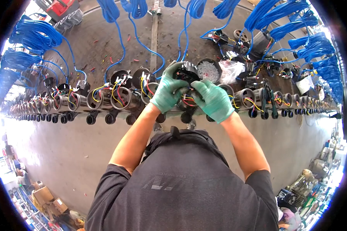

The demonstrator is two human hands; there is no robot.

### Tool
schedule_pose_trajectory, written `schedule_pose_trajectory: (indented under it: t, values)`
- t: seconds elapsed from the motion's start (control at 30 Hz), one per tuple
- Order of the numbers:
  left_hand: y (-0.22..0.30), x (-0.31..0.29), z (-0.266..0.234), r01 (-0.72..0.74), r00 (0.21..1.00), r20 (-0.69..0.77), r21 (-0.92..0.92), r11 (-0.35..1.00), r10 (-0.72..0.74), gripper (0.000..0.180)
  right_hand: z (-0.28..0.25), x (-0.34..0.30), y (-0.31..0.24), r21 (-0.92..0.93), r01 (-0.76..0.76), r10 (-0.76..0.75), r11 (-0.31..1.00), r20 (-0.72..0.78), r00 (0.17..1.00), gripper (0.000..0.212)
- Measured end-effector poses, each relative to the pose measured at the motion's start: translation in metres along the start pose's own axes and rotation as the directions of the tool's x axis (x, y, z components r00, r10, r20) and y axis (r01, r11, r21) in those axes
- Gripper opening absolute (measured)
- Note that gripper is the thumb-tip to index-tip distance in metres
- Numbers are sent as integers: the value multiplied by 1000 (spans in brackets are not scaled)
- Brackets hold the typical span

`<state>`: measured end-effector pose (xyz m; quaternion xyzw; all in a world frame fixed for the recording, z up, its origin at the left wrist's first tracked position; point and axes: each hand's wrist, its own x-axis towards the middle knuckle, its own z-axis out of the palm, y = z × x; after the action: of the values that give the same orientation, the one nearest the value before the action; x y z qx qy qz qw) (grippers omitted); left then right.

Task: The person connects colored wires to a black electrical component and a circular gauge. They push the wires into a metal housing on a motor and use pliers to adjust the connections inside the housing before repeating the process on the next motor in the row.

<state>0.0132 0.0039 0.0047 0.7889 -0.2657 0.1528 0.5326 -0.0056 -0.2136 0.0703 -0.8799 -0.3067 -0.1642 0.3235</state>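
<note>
Both my hands wear green gloves and meet over the near edge of the table. My left hand [166, 91] is closed around a black round cap [189, 70] with a ribbed side, tilted so its inside faces me. My right hand [213, 101] has its fingertips pinched together at the lower rim of the cap; what they grip is hidden. Just below, red and yellow wires [188, 102] show between the hands, above a cylinder largely covered by the gloves. Left of my left hand, an open metal cylinder [121, 101] has yellow and red wires coming out of it.
A long row of similar cylinders lines the edge of the table [142, 40]. A black bowl holds small whitish pieces [208, 72], beside a clear plastic bag [232, 72]. Coiled blue cables [36, 34] hang around the far side, their leads crossing the tabletop. Cardboard boxes [44, 195] stand behind me at left.
</note>
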Motion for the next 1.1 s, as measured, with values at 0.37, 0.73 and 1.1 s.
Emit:
schedule_pose_trajectory:
  t: [0.37, 0.73, 1.1]
  values:
    - [-8, -2, 1, -22, 1000, -14, 30, 999, 23, 32, 14, 7, -13, 539, -819, 623, 198, 576, 529, 23]
    - [-7, -2, 4, 30, 999, -23, -91, 995, -32, 31, -5, 12, 3, -22, 89, -87, 996, 74, 993, 23]
    - [1, -1, 3, 14, 1000, 13, 102, 995, -15, 33, 9, 10, -6, 251, -433, 379, 866, 237, 894, 17]
